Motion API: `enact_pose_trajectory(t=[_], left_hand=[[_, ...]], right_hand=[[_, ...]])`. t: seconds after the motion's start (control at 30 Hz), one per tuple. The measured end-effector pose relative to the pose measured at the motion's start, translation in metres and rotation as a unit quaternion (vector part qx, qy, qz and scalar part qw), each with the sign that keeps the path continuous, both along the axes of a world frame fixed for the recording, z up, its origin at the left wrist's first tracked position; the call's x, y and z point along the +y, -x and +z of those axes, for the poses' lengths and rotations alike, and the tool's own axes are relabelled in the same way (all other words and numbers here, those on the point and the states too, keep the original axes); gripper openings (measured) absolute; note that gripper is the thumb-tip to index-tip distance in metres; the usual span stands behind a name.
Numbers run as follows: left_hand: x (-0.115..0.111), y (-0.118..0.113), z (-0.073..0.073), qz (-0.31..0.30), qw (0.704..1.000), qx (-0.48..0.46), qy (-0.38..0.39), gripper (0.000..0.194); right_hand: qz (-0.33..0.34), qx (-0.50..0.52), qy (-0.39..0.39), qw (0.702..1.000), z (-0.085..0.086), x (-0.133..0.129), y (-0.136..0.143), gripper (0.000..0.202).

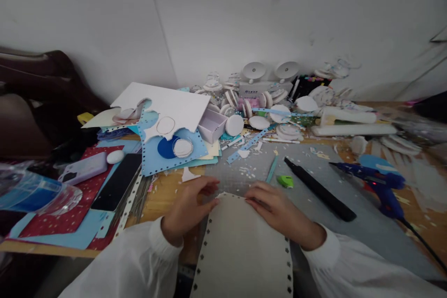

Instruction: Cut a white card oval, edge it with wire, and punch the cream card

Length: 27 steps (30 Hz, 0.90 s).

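Observation:
A white sheet with small flower-shaped holes along its side edges lies at the front centre, reaching past the table's front edge. At its far left corner is my left hand, thumb near the corner and fingers apart from the thumb. My right hand has its fingers pinched on the far right part of the same sheet. Just beyond the sheet, a light blue pen-like tool and a green piece rest on the grey cutting mat.
A black tapered tool and a blue glue gun lie on the right. At left are a phone, a plastic bottle and blue punched paper. White discs and scraps crowd the back by a box.

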<state>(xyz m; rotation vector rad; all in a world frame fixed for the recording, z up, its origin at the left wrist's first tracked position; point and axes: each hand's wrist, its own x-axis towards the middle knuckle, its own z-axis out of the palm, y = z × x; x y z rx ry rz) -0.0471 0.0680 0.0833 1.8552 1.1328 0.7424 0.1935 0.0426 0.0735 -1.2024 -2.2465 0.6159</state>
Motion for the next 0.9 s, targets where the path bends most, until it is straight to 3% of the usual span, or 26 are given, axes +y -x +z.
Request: enact_pose_trajectory(t=[0.13,0.23,0.5,0.7,0.9], left_hand=[[0.011,-0.007,0.002,-0.092,0.966,0.171,-0.168,0.027],[0.015,-0.015,0.002,-0.119,0.941,0.226,-0.221,0.022],[0.02,-0.01,-0.012,-0.161,0.911,0.234,-0.3,0.022],[0.016,-0.004,-0.023,-0.203,0.883,0.228,-0.357,0.024],[0.009,-0.002,-0.022,-0.205,0.86,0.255,-0.392,0.025]], right_hand=[[0.015,-0.05,-0.051,0.997,-0.012,0.006,0.005,0.015],[0.025,-0.061,-0.068,0.995,-0.019,0.009,0.008,0.016],[0.052,-0.11,-0.154,0.981,-0.033,0.006,0.004,0.024],[0.098,-0.214,-0.255,0.938,-0.03,0.003,0.005,0.027],[0.091,-0.216,-0.275,0.932,-0.029,0.001,0.006,0.028]])
